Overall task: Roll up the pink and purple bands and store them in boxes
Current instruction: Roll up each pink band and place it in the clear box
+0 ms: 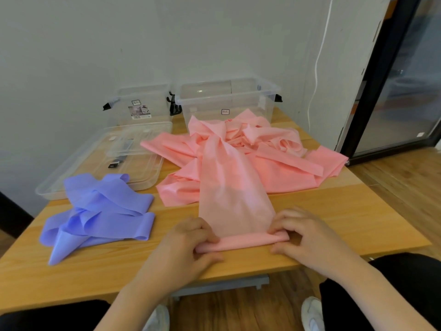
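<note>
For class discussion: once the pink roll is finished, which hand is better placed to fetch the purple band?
The left hand. The purple band lies on its side of the table; the right hand would need to cross the pink roll.

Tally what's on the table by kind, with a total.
Pink band, near end rolled between left hand and right hand: 1
Purple band: 1
Clear plastic boxes: 2
Clear lids, stacked, number unclear: at least 1
Total: at least 5
</note>
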`<action>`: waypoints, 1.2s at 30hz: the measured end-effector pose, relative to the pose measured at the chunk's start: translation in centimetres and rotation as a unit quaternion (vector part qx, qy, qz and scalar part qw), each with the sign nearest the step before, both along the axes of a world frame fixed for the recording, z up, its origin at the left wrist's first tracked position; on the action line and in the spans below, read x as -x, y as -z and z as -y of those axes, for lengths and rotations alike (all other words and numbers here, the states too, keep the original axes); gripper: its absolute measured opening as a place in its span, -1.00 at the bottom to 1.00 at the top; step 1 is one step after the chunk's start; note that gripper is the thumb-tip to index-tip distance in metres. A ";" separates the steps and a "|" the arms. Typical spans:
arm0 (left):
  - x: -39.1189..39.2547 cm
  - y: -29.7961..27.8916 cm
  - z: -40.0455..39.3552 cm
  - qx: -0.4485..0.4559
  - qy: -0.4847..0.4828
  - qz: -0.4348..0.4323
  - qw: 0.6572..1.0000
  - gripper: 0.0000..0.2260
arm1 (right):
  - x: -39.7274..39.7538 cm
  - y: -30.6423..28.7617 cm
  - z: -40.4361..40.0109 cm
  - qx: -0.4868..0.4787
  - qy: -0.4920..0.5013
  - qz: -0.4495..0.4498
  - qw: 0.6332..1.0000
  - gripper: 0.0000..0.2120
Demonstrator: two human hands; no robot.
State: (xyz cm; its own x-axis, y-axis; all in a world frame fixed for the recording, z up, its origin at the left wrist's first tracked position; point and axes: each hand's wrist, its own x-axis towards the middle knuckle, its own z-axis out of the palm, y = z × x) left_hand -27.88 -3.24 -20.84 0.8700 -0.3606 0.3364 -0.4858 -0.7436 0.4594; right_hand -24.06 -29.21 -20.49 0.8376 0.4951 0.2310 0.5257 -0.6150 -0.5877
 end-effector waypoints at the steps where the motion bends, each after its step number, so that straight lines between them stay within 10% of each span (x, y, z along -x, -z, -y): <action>1: 0.0 0.1 -0.1 0.000 0.003 0.006 1.000 -0.74 | 0.0 0.0 0.0 0.003 0.000 0.012 1.000 -0.82; 7: 0.0 0.0 0.7 0.051 -0.053 -0.012 0.997 -0.84 | 0.2 0.5 -0.7 -0.023 0.057 0.023 0.998 -0.87; 13: -0.4 0.1 1.7 -0.134 0.006 0.094 0.986 -0.70 | 0.0 0.6 -1.0 -0.009 0.063 0.052 0.997 -0.94; 20: 0.3 -0.2 0.6 -0.193 0.081 -0.076 0.975 -0.49 | 1.0 0.6 -1.0 0.084 0.021 0.144 0.986 -0.68; 23: -0.5 -1.6 0.9 -0.104 0.062 -0.117 0.986 -0.58 | 0.4 0.4 -0.9 0.078 0.022 0.135 0.988 -0.76; 28: -6.9 -4.8 1.8 0.136 -0.255 -0.031 0.957 -0.87 | -1.1 0.5 -0.8 0.050 -0.005 0.098 0.994 -0.70; 36: -14.9 -4.8 1.2 0.243 -0.335 -0.216 0.884 -0.65 | -1.1 0.5 -1.2 0.094 -0.008 0.110 0.989 -0.53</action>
State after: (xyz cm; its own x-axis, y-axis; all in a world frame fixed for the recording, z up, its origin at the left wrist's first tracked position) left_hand -12.98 -4.48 -16.01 0.9191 0.3796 -0.1061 0.2877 -0.4623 0.8388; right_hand -22.99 -28.04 -21.02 0.7688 0.5592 0.3103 0.6389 -0.6930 -0.3340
